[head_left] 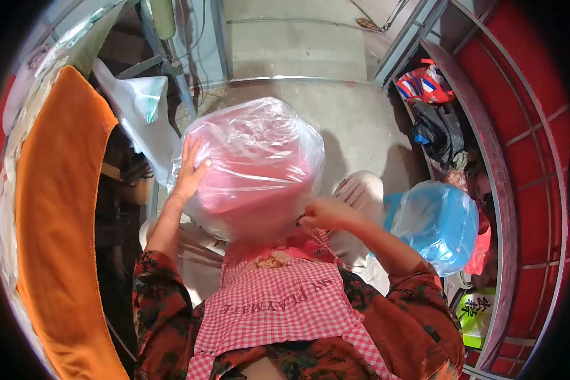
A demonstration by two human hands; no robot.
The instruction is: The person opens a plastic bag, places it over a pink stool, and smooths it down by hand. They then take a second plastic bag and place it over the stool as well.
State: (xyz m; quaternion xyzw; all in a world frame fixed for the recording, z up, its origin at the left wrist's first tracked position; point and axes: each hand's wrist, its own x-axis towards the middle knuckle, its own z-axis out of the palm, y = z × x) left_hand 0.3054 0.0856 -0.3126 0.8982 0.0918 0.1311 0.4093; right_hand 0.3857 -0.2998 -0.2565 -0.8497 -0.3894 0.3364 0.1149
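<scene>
A large pink, round-cornered object (253, 177), wrapped in clear, wrinkled plastic, stands in front of me between my knees. The wrap hides its exact kind. My left hand (191, 170) lies against its left side with the fingers stretched out and the thumb apart. Near its lower right edge is my right hand (321, 213), slightly blurred, its fingers curled closed. A small dark thing shows at those fingertips, too small to name. Below the bundle, my pink checked apron (278, 310) covers my lap.
A blue plastic-wrapped object (438, 225) stands to my right, beside a shelf (481, 145) holding bags and a dark cloth (440, 133). Orange fabric (60, 221) hangs at the left, near a white sheet (142, 114) and a metal stand (182, 85). Grey floor (354, 117) lies ahead.
</scene>
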